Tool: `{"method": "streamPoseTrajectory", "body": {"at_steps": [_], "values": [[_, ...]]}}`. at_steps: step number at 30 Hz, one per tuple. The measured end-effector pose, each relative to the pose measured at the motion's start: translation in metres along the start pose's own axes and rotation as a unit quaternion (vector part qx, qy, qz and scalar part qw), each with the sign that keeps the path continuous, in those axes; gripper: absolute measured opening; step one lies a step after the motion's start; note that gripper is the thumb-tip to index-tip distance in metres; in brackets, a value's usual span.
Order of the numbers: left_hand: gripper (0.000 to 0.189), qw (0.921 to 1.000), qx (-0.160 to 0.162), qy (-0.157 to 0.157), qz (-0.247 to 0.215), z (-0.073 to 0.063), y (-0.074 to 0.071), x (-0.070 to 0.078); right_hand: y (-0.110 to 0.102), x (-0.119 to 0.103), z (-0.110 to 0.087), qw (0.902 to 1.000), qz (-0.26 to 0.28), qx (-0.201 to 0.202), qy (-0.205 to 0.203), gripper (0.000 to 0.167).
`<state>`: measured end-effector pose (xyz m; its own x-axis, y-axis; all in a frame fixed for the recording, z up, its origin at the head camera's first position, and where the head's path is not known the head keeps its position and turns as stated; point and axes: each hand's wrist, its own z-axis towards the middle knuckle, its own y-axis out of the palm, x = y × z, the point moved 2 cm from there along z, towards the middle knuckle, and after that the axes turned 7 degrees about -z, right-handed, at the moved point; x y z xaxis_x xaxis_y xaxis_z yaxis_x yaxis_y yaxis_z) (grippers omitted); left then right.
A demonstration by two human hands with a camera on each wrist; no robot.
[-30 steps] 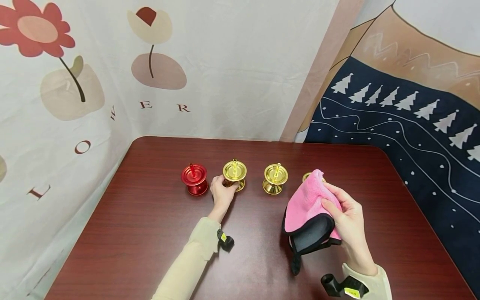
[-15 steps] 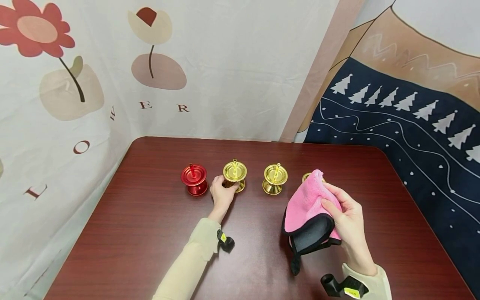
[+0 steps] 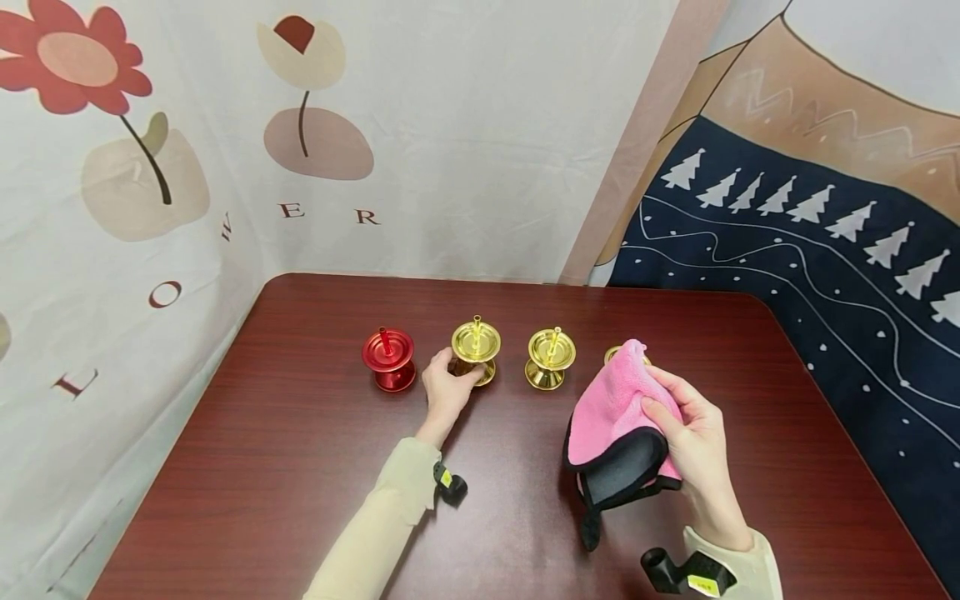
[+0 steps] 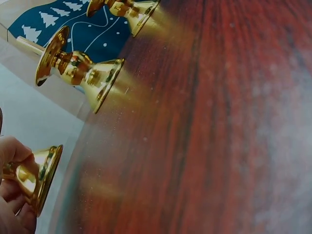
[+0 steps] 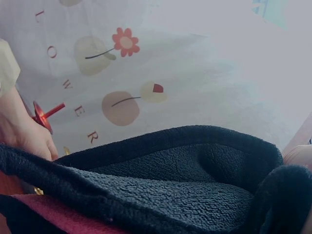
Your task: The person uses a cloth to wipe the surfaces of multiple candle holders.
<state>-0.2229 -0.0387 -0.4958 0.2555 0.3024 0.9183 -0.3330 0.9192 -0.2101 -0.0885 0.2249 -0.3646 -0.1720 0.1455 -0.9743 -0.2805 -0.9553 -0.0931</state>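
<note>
My left hand (image 3: 445,387) grips a gold candle holder (image 3: 476,343) below its dish. In the left wrist view my left hand (image 4: 12,151) curls round the stem above the flared foot (image 4: 46,173); whether that foot touches the table, I cannot tell. Between the thumb and fingers of my right hand (image 3: 693,433) hangs a pink cloth (image 3: 615,417), folded over, with a dark grey reverse, black edging and a loop. The cloth's grey side (image 5: 175,190) fills the lower right wrist view. It partly hides another gold candle holder (image 3: 611,353) behind it.
Left of my left hand stands a red candle holder (image 3: 390,375). A third gold candle holder (image 3: 551,357) stands upright between the hands. The brown table (image 3: 510,517) ends at the back against printed fabric hangings (image 3: 480,167).
My left hand and the gold candle holder in it have shifted slightly to the right. My right hand and the pink cloth have stayed practically still.
</note>
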Motion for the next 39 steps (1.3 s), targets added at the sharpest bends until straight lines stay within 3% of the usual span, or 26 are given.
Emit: {"method": "streamPoseTrajectory", "body": {"at_steps": [7,17,22,32,39], "values": [[0.028,0.9998,-0.019,-0.001,-0.006,0.0,-0.001,0.009,0.0,0.001,0.0,1.0,-0.002,-0.002,0.0,0.03],[0.027,0.9969,-0.061,0.045,-0.02,-0.002,-0.004,0.033,0.004,0.005,0.001,0.9999,0.001,-0.01,0.006,0.03],[0.029,0.9942,-0.087,0.054,-0.032,-0.003,-0.005,0.047,0.008,0.007,0.002,0.9998,0.013,-0.009,0.011,0.031],[0.027,0.9895,-0.103,0.092,-0.042,-0.004,-0.008,0.06,0.018,0.007,0.005,0.9973,0.054,-0.004,0.049,0.031],[0.03,0.9838,-0.122,0.127,-0.033,-0.007,-0.01,0.07,0.03,0.007,0.006,0.9907,0.113,-0.004,0.075,0.031]]}}
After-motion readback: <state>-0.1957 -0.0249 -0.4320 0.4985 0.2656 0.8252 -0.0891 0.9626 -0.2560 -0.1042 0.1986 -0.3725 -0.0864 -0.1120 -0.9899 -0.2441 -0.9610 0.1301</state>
